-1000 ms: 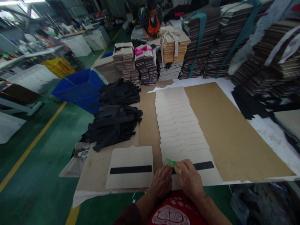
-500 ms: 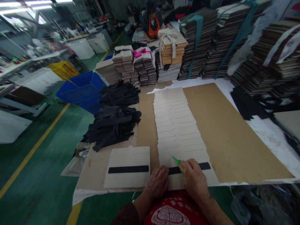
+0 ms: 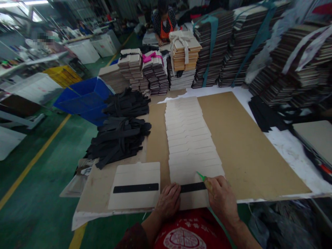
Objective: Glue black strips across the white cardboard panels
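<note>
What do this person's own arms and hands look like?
The left hand and right hand are ungloved. A dark maroon sleeve ends partway along the left forearm; the right forearm is bare as far as it shows.

Over toward eight o'clock, I see green floor (image 3: 49,176) crossed by a yellow line (image 3: 35,161). White cabinets (image 3: 84,53) stand at ten o'clock, below a bright strip light (image 3: 36,2); near eleven, a grey wall (image 3: 128,9) sinks into shadow.

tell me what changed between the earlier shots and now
The right hand, gripping the green-tipped tool, has moved right along the right-hand black strip, away from the left hand. The left hand stays at that strip's left end; nothing was let go.
</note>
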